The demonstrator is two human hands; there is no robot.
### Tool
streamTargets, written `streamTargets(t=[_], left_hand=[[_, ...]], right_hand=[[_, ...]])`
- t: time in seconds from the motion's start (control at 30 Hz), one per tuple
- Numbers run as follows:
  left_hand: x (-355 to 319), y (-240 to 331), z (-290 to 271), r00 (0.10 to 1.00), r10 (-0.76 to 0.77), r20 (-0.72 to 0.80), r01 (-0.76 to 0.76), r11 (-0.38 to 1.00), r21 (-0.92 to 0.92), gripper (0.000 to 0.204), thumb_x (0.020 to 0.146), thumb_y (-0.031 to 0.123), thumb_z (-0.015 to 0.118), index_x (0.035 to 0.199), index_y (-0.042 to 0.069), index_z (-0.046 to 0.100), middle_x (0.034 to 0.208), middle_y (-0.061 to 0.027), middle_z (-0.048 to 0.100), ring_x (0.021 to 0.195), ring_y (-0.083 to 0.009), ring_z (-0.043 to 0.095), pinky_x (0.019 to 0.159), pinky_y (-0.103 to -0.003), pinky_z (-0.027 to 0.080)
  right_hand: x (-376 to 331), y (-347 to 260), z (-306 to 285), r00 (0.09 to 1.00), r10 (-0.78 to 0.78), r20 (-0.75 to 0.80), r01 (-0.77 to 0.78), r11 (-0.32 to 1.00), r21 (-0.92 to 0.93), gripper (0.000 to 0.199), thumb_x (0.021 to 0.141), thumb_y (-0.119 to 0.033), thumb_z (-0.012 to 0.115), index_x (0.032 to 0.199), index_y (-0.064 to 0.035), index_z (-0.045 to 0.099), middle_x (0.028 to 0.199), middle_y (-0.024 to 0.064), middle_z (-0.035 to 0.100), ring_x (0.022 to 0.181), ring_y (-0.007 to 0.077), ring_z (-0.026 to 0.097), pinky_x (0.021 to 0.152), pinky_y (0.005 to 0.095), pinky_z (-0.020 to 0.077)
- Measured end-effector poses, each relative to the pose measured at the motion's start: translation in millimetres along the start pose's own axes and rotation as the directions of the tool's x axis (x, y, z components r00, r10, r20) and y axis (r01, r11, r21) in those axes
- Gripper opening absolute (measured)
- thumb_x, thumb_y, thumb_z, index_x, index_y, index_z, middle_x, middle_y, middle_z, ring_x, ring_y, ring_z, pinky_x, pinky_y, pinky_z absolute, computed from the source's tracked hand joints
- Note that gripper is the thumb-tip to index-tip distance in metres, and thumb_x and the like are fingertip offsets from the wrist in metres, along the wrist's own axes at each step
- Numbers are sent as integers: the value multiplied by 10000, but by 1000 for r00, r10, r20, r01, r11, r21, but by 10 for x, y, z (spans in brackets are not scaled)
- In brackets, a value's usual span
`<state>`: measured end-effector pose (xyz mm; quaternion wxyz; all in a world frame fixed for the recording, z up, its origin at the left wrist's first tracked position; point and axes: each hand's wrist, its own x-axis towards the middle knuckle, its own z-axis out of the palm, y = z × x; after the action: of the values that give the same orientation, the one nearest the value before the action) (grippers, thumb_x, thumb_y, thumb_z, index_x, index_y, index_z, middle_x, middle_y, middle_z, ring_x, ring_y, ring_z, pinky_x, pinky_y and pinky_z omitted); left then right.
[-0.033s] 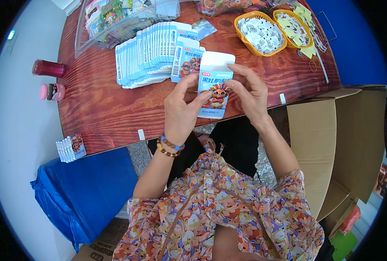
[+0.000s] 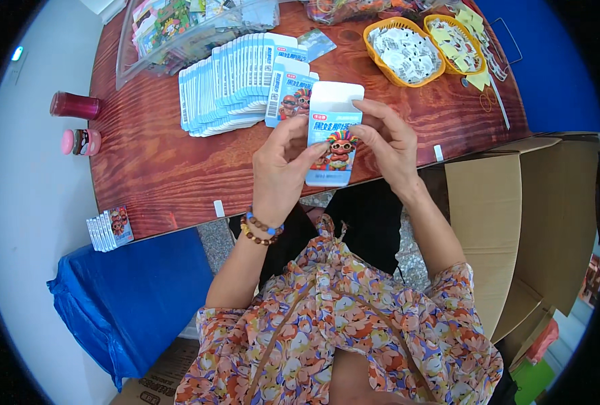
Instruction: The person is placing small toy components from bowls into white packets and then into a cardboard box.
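Note:
Between my two hands is a small blue-and-white card box (image 2: 330, 177) with a cartoon figure in a rainbow headdress on its front. Its white top flap stands up at the far end. My left hand (image 2: 279, 162) pinches the box's left side, thumb across the front. On the right edge, near the flap, my right hand (image 2: 389, 145) grips with thumb and fingers. Just beyond my left fingers lies a similar box (image 2: 288, 84), partly hidden by the held one. It is next to a long overlapping row of flat boxes (image 2: 222, 91).
A clear plastic bin (image 2: 132, 71) of colourful packets stands at the far left. Yellow baskets (image 2: 408, 82) of small white and yellow pieces sit far right. Two jars (image 2: 77, 106) and a few finished-looking boxes (image 2: 111, 229) line the left edge. An open carton (image 2: 485, 236) stands right.
The held box has shifted very slightly toward me, its lower end a little nearer. Both hands keep the same grip on it.

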<state>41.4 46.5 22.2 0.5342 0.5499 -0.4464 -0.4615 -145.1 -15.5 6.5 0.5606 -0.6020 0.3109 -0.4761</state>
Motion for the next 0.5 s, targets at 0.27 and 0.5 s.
streamTargets(t=[0.27, 0.5], left_hand=[[-141, 68, -26, 971, 209, 113, -211, 978, 4, 556, 880, -36, 698, 1379, 56, 472, 1128, -136, 662, 1001, -185, 690, 834, -323, 578], [-92, 94, -100, 964, 16, 267, -8, 999, -31, 528, 884, -53, 682, 1350, 77, 472, 1105, -99, 653, 1022, -162, 675, 858, -308, 563]], right_hand=[[102, -146, -195, 972, -104, 210, 119, 991, -62, 225, 938, -12, 653, 1162, 10, 652, 1229, 107, 601, 1094, 167, 619, 917, 285, 525], [67, -195, -184, 970, -87, 226, 124, 980, -155, 175, 919, -13, 679, 1092, 13, 664, 1213, 120, 604, 1062, 159, 614, 871, 289, 520]])
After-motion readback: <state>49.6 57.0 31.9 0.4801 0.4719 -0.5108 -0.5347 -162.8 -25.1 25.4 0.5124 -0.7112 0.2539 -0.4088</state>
